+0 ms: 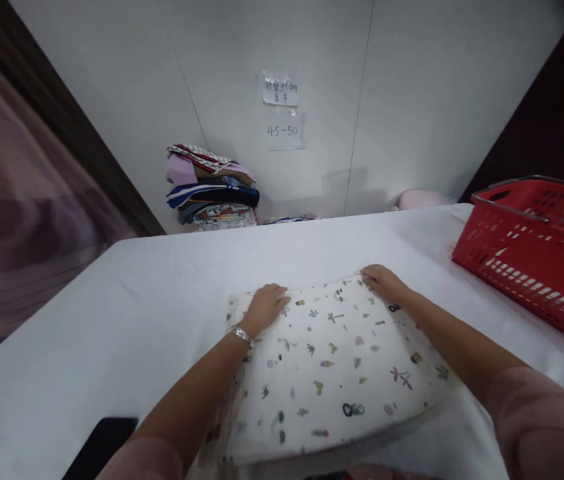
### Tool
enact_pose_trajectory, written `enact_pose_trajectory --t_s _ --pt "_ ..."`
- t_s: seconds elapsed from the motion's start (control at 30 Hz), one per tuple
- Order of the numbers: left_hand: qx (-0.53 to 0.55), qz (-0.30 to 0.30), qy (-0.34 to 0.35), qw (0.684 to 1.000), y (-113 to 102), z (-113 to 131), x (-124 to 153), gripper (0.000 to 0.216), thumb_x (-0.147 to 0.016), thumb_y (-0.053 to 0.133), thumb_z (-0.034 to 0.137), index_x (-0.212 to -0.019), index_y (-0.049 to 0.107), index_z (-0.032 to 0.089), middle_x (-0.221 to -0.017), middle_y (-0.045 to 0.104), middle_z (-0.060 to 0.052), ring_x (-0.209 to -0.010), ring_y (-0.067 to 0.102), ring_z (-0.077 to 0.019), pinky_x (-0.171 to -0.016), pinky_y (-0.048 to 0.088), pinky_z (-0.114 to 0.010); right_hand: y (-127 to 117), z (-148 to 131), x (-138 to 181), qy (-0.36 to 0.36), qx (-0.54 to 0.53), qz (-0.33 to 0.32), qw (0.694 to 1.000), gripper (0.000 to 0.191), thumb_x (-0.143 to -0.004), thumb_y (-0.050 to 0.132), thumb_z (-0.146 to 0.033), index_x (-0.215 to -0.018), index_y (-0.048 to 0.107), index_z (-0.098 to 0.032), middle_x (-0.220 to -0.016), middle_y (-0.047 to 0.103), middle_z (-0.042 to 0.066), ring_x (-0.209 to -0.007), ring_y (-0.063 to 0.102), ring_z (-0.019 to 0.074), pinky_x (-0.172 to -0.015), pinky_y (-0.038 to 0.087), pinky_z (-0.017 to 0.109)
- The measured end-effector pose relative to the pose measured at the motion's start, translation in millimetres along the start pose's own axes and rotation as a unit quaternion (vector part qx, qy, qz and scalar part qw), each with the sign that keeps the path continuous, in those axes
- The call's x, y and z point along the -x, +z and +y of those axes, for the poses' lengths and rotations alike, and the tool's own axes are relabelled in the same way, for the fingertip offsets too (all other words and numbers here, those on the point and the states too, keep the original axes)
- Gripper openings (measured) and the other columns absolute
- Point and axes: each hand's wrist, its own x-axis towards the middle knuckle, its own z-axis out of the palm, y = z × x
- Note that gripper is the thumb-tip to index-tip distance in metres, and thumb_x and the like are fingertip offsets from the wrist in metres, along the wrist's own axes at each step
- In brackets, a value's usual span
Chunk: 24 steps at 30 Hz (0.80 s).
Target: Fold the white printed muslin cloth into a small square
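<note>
A folded white cloth point(332, 373) printed with small coloured figures lies on the white table point(162, 300) in front of me. My left hand point(265, 307) rests on its far left corner, fingers curled down over the edge. My right hand point(383, 281) is at the far right corner, fingers bent onto the cloth's edge. Both hands press or pinch the far edge; the fingertips are partly hidden. A silver bracelet point(242, 335) circles my left wrist.
A red plastic basket point(537, 260) stands at the table's right side. A stack of folded clothes point(212, 188) lies against the white wall behind the table. A dark flat object point(102, 447) sits at the near left edge. Paper notes point(282, 110) hang on the wall.
</note>
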Motion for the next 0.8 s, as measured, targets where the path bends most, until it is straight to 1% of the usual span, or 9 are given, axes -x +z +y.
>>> enact_pose_trajectory --t_s 0.07,0.17,0.3,0.37,0.43,0.53,0.6,0.7,0.8 --pt "0.005 0.014 -0.001 1.000 2.3 -1.3 1.9 0.027 -0.092 0.045 0.034 -0.105 0.063 0.020 -0.103 0.064 -0.007 -0.097 0.056 -0.0220 -0.087 0.043 -0.037 1.2 3.6 0.1 0.021 -0.015 0.017 1.000 0.033 -0.083 0.049 -0.032 -0.109 0.066 -0.020 -0.120 0.063 0.010 -0.115 0.053 0.0265 -0.101 0.041 0.041" --pt "0.018 0.025 0.000 1.000 3.5 -1.8 3.9 0.028 -0.094 0.042 0.036 -0.102 0.062 0.020 -0.100 0.064 -0.006 -0.095 0.056 -0.0209 -0.087 0.042 -0.037 3.6 9.6 2.6 0.084 -0.035 0.050 0.995 0.036 -0.083 0.050 -0.034 -0.114 0.063 -0.020 -0.125 0.060 0.010 -0.118 0.052 0.0267 -0.100 0.043 0.042" --pt "0.026 0.030 0.003 0.999 3.7 -1.1 3.2 0.029 -0.095 0.039 0.037 -0.098 0.062 0.021 -0.098 0.064 -0.005 -0.094 0.056 -0.0204 -0.087 0.042 -0.036 3.8 15.6 7.5 0.165 -0.064 0.075 0.981 0.035 -0.081 0.053 -0.034 -0.112 0.062 -0.022 -0.123 0.061 0.009 -0.113 0.056 0.0265 -0.095 0.047 0.043" --pt "0.026 0.033 0.000 0.999 3.6 -0.6 2.5 0.029 -0.094 0.038 0.037 -0.097 0.062 0.021 -0.097 0.065 -0.005 -0.093 0.056 -0.0203 -0.087 0.042 -0.036 2.4 16.4 8.9 0.162 -0.077 0.077 0.981 0.029 -0.079 0.054 -0.030 -0.105 0.064 -0.022 -0.118 0.063 0.008 -0.112 0.057 0.0259 -0.096 0.046 0.043" --pt "0.026 0.035 -0.002 0.999 3.4 -0.3 2.5 0.030 -0.094 0.037 0.038 -0.096 0.062 0.021 -0.096 0.065 -0.005 -0.093 0.056 -0.0203 -0.086 0.042 -0.037 0.3 15.2 9.1 0.137 -0.085 0.076 0.984 0.022 -0.077 0.055 -0.026 -0.096 0.065 -0.022 -0.115 0.064 0.007 -0.113 0.056 0.0253 -0.099 0.044 0.043" --pt "0.030 0.037 -0.003 0.999 3.3 0.2 3.6 0.032 -0.094 0.036 0.038 -0.096 0.063 0.021 -0.097 0.065 -0.005 -0.092 0.056 -0.0207 -0.085 0.043 -0.037 -3.2 10.6 7.7 0.105 -0.088 0.073 0.988 0.014 -0.077 0.054 -0.024 -0.086 0.064 -0.022 -0.114 0.064 0.007 -0.114 0.054 0.0249 -0.100 0.042 0.043" --pt "0.041 0.045 -0.006 0.998 3.4 0.2 4.5 0.033 -0.094 0.035 0.038 -0.099 0.063 0.022 -0.099 0.066 -0.005 -0.093 0.057 -0.0210 -0.086 0.043 -0.038 -5.1 6.5 5.9 0.104 -0.089 0.066 0.988 0.010 -0.077 0.052 -0.023 -0.079 0.062 -0.022 -0.113 0.064 0.007 -0.113 0.054 0.0245 -0.099 0.042 0.043" --pt "0.066 0.057 -0.009 0.996 3.9 -0.2 4.9 0.032 -0.094 0.036 0.036 -0.100 0.064 0.022 -0.101 0.066 -0.005 -0.095 0.058 -0.0219 -0.087 0.043 -0.039 -7.0 0.9 1.7 0.145 -0.096 0.057 0.983 0.009 -0.077 0.051 -0.021 -0.071 0.058 -0.021 -0.114 0.063 0.006 -0.112 0.054 0.0230 -0.097 0.043 0.039" --pt "0.076 0.057 -0.013 0.995 4.4 -0.7 3.9 0.030 -0.094 0.037 0.033 -0.094 0.065 0.023 -0.097 0.068 -0.006 -0.092 0.059 -0.0238 -0.084 0.044 -0.041 -7.8 -2.1 -3.7 0.195 -0.096 0.063 0.974 0.011 -0.079 0.049 -0.020 -0.071 0.057 -0.021 -0.117 0.063 0.005 -0.110 0.056 0.0209 -0.095 0.043 0.036"
